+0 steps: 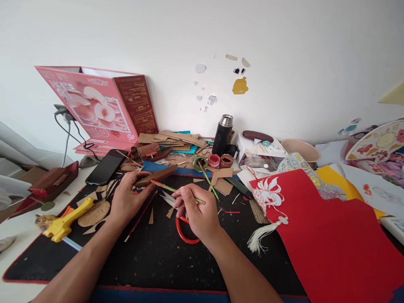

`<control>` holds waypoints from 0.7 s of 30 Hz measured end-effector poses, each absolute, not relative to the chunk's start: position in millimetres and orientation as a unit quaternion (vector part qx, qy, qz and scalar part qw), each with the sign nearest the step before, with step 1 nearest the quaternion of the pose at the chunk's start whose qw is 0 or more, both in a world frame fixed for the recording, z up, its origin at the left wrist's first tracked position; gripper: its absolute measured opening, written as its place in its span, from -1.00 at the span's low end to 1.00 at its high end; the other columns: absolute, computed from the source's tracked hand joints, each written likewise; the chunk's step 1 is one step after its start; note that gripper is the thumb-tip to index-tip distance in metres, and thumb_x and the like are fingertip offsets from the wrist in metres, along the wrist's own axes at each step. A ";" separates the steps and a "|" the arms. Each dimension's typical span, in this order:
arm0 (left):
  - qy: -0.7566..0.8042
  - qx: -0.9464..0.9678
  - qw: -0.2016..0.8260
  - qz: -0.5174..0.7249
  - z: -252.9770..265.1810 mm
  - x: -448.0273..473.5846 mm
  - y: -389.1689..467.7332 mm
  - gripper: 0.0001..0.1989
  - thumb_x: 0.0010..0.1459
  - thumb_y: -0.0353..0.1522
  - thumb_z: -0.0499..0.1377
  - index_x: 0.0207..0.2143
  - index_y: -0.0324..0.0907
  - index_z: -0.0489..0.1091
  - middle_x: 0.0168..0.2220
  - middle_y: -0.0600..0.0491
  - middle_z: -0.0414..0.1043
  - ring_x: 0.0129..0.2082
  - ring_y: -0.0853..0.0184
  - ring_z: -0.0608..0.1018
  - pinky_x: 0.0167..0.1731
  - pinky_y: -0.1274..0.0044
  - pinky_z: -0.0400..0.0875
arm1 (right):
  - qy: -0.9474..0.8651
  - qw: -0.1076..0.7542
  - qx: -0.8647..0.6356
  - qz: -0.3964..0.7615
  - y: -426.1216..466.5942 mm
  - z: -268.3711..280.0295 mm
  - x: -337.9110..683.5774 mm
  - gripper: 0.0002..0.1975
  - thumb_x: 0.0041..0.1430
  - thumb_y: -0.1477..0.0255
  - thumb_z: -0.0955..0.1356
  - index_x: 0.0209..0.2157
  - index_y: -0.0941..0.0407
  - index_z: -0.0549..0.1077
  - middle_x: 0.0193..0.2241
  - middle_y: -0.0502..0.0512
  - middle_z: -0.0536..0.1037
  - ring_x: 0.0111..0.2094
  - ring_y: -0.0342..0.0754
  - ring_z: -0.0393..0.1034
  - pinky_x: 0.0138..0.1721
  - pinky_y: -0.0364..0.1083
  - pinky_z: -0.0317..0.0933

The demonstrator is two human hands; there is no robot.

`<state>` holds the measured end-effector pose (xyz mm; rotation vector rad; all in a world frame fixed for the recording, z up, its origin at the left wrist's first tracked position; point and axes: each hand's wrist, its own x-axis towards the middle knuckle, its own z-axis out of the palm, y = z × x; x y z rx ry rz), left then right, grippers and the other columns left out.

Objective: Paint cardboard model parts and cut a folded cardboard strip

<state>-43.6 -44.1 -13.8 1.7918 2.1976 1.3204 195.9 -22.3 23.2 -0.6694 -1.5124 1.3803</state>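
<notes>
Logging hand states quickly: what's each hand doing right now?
Left hand: closed on a brown painted piece.
Right hand: closed, holding a green-handled paintbrush.

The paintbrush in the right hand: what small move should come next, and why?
Perhaps stroke the paintbrush lightly along the brown piece: the left hand holds that piece, while the right hand holds the paintbrush with its brownish tip at or very near it.
</notes>
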 end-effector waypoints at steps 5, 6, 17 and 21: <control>0.709 0.564 0.011 0.424 -11.9 -42.1 -44.2 -0.62 0.17 -0.02 0.29 -0.09 -0.04 0.52 -0.10 0.00 0.64 -0.07 0.05 0.65 -0.01 0.29 0.54 | -0.607 0.484 -0.295 0.557 -19.4 22.5 197.0 -0.46 0.48 -0.03 0.28 -0.30 0.12 0.60 -0.47 0.07 0.60 -0.60 -0.16 0.49 -0.61 -0.20 0.32; 0.708 0.564 0.012 0.424 -12.2 -42.2 -44.0 -0.62 0.17 -0.02 0.29 -0.09 -0.04 0.52 -0.10 0.00 0.64 -0.07 0.05 0.65 0.00 0.29 0.54 | -0.608 0.483 -0.295 0.557 -19.5 22.7 196.9 -0.46 0.48 -0.03 0.28 -0.30 0.12 0.60 -0.47 0.07 0.60 -0.60 -0.16 0.49 -0.61 -0.20 0.32; 0.704 0.574 0.006 0.419 -15.3 -43.7 -43.5 -0.66 0.19 -0.08 0.26 -0.08 -0.05 0.52 -0.08 -0.02 0.63 -0.05 0.05 0.65 0.02 0.28 0.53 | -0.603 0.489 -0.281 0.564 -19.6 23.1 196.5 -0.50 0.48 0.02 0.30 -0.33 0.13 0.57 -0.49 0.05 0.58 -0.60 -0.17 0.49 -0.62 -0.22 0.27; 0.703 0.583 0.001 0.408 -16.0 -43.7 -42.7 -0.66 0.20 -0.07 0.27 -0.09 -0.05 0.52 -0.09 -0.04 0.63 -0.05 0.04 0.64 0.02 0.26 0.52 | -0.607 0.488 -0.273 0.564 -19.7 23.2 197.2 -0.50 0.49 0.02 0.30 -0.32 0.13 0.57 -0.49 0.06 0.58 -0.60 -0.17 0.49 -0.62 -0.22 0.28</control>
